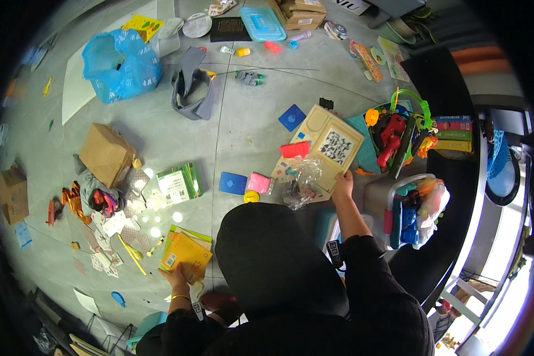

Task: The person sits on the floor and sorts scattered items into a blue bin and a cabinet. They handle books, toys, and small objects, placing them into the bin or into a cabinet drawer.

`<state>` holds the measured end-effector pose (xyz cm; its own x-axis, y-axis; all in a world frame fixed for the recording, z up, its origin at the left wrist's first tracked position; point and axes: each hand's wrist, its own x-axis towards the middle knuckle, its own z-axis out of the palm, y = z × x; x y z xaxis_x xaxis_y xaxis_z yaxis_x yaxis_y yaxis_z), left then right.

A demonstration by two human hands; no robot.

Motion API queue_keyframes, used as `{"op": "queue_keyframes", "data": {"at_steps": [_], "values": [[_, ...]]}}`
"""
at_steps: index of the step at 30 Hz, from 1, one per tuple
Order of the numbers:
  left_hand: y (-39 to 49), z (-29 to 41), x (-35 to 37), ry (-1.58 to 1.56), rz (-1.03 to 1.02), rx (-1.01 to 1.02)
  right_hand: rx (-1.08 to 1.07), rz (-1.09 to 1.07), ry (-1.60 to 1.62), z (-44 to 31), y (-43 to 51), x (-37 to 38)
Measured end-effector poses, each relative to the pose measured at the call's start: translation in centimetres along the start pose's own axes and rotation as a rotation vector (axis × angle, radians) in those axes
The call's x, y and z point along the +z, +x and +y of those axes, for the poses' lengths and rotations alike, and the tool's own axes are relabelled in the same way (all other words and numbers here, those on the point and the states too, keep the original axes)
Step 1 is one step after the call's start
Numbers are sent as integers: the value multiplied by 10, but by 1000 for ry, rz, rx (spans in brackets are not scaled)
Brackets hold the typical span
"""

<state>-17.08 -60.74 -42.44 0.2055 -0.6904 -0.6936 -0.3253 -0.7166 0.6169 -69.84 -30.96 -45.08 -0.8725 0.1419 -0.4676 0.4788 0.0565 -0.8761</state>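
My left hand grips the lower edge of a small stack of thin books with an orange cover on top. My right hand holds the lower right edge of a beige plastic board, which lies tilted in front of me. On the board rest a red block-like item and a crumpled clear plastic wrapper. Left of the board are a blue card, a pink packet and a yellow round lid. A second blue card lies by its upper corner.
A toy-filled teal bin and a clear tub of toys stand at the right. Leftward are a green box, a cardboard box and scattered playing cards. A blue plastic bag sits at the upper left.
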Motion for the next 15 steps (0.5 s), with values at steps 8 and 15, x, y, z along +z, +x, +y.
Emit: {"op": "queue_keyframes", "data": {"at_steps": [8,15], "values": [[29,-22,18,-309,-81,-104,-344,-76,-20,-80,22,-1],[35,-7,36,-611,-213,-159,-278,-114,-36,-135,9,48]]}}
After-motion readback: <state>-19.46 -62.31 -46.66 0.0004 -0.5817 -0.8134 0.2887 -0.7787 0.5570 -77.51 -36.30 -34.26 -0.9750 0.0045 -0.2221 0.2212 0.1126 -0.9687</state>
